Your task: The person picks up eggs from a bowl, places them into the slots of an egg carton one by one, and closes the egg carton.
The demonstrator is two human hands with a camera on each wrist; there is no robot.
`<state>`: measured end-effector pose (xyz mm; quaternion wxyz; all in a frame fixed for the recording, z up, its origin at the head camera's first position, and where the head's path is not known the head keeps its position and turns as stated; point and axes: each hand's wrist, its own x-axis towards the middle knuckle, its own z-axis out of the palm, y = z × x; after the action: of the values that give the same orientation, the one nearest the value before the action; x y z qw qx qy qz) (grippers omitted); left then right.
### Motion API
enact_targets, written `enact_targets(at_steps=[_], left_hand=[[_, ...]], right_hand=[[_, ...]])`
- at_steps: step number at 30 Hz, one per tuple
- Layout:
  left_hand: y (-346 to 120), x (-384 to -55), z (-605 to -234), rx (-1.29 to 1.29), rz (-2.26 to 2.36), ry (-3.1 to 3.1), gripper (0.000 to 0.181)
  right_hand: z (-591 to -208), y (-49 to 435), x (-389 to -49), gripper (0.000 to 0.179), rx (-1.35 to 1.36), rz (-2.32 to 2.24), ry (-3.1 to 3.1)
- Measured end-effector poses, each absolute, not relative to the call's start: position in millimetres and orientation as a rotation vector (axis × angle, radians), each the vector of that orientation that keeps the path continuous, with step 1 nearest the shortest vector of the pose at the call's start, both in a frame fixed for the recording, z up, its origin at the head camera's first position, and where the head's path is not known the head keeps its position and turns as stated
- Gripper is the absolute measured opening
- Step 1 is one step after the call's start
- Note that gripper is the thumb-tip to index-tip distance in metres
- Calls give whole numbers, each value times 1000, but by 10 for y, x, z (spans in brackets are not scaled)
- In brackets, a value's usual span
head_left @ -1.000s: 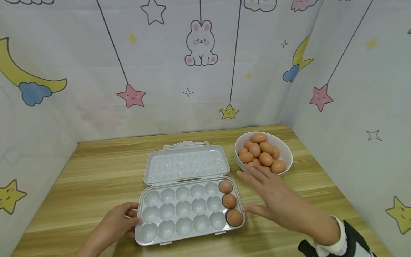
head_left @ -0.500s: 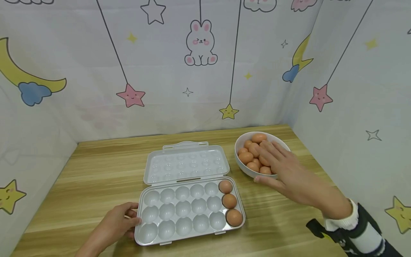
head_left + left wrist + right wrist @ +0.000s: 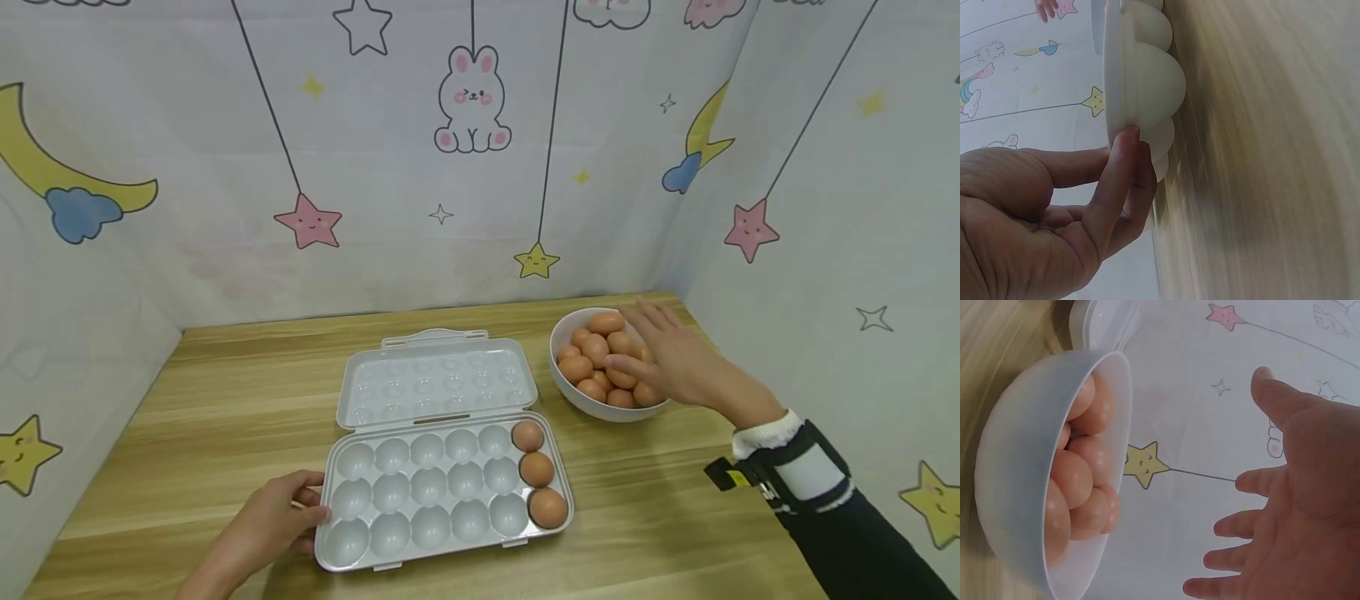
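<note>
"What is nearest?"
"The left hand [image 3: 272, 517] pinches the left rim of an open egg tray [image 3: 427, 488]; three eggs [image 3: 537, 470] fill its right-hand column."
"And farther?"
"The right hand [image 3: 678, 360], fingers spread and holding nothing, hovers above a white bowl [image 3: 592, 407] of brown eggs [image 3: 596, 350], probably light, smooth, fragile; best cradled gently round their middles."

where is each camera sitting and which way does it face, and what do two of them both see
Head: on the person's head, facing forward and down at the egg tray and bowl; left hand, right hand and right sleeve show.
Left wrist: on that wrist, looking along the left hand at the tray's edge and cup undersides, sideways on; a bit of the right hand shows too.
Right wrist: on that wrist, looking past the right hand into the bowl.
Shared: head and right wrist both show the eggs.
</note>
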<state>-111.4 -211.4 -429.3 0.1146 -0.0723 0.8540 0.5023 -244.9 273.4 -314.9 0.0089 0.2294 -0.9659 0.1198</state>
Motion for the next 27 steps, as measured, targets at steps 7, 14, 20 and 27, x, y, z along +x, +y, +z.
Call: enact_targets(at_steps=[7, 14, 20, 27], left_hand=[[-2126, -1108, -4288, -210, 1484, 2497, 51], [-2123, -1109, -4282, -206, 1485, 2488, 50], [-2119, -1103, -4285, -216, 1481, 2499, 50], [-2115, -1097, -4281, -215, 1476, 2504, 51]], right_hand=[[-3323, 2837, -2767, 81, 706, 433, -3028], [-3500, 2892, -3013, 63, 651, 461, -3067], [-3637, 2862, -3161, 42, 609, 456, -3056], [-3780, 2877, -3233, 32, 606, 421, -3019]])
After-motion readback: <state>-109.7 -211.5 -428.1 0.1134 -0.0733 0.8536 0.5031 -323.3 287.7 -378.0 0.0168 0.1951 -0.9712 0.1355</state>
